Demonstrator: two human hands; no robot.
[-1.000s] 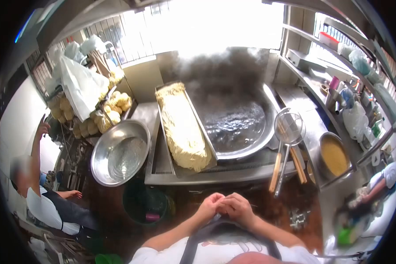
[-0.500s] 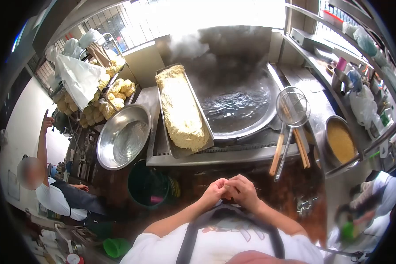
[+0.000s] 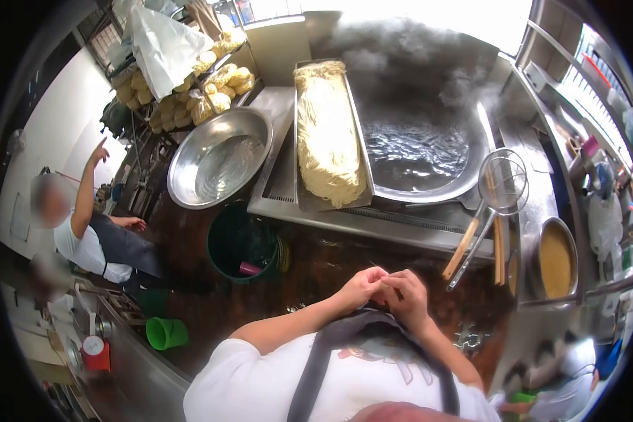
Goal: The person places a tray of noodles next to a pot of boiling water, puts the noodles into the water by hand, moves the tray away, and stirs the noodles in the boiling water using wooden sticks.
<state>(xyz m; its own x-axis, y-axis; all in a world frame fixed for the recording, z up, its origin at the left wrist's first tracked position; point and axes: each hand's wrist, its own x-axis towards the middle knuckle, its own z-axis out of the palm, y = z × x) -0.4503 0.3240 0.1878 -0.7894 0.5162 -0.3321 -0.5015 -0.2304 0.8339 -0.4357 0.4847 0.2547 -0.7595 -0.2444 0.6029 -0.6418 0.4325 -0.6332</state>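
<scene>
In front of my apron, my left hand (image 3: pixel 363 288) and my right hand (image 3: pixel 406 295) meet with fingers pinched together. Whatever they hold is too small or hidden to make out. Beyond them, a long metal tray (image 3: pixel 367 184) carries a mass of pale yellow noodles (image 3: pixel 329 137) and rests across the stove counter (image 3: pixel 401 226). To its right, dark water (image 3: pixel 418 158) steams in a wide metal vat (image 3: pixel 486 141). A round wire strainer (image 3: pixel 503 181) with a wooden handle lies at the vat's right edge, by long wooden sticks (image 3: pixel 499 246).
A steel basin (image 3: pixel 186 158) of clear liquid stands left of the tray, above a dark green bucket (image 3: pixel 214 246). Bagged noodles (image 3: pixel 228 84) fill a rack. A pot of yellowish-brown liquid (image 3: pixel 557 260) sits right. One person (image 3: pixel 91 239) stands left with an arm raised; another (image 3: pixel 562 380) is lower right.
My view has turned left and tilted down, so the counter and vat appear farther right and higher. My hands stay together, fingers still pinched.
</scene>
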